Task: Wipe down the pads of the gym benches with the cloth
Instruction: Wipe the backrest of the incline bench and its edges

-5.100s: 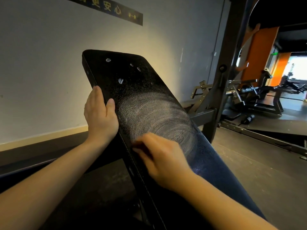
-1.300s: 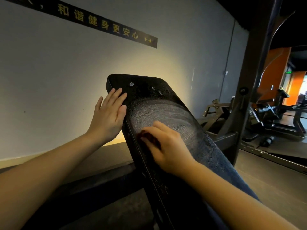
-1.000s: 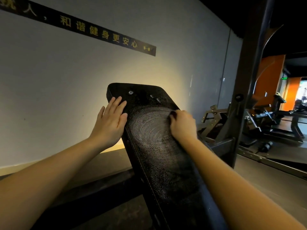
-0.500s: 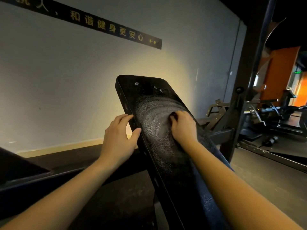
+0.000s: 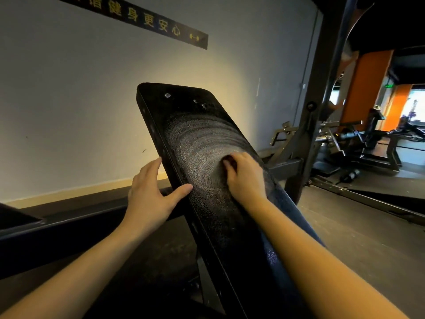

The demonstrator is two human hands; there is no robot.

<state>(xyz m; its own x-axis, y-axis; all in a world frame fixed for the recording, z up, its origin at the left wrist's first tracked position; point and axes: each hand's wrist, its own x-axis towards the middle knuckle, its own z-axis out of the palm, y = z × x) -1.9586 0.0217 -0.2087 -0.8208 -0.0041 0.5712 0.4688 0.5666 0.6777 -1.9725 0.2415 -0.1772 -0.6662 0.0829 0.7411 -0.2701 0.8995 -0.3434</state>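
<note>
**Operator:** Where is the cloth (image 5: pixel 228 161)?

**Spotter:** It's bunched under your right hand (image 5: pixel 243 176), on the face of the black bench pad (image 5: pixel 190 116), about halfway up and toward the pad's right edge. Your fingers are curled tight over it. Only a dark scrap shows at your fingertips, and the rest is hidden.

**Operator:** And my left hand (image 5: pixel 151 192)?

**Spotter:** It braces the pad's left edge, a little lower than your right. The fingers lie straight along the side, the thumb is spread wide onto the face, and it holds nothing.

**Operator:** How does the pad itself look?

**Spotter:** It slopes up and away from you, with its top end toward the grey wall (image 5: pixel 69 100). Pale circular streaks (image 5: pixel 202 143) ring the face above and around your right hand. A few small pale specks (image 5: pixel 167 95) sit near the top end, above the streaks.

**Operator:** What's around the pad?

**Spotter:** Above it on the wall there's a black sign strip (image 5: pixel 161 26) with yellow characters. A dark steel upright (image 5: pixel 317 100) stands to the pad's right. Beyond that are an orange pillar (image 5: pixel 365 88) and other gym machines (image 5: pixel 368 139).
</note>
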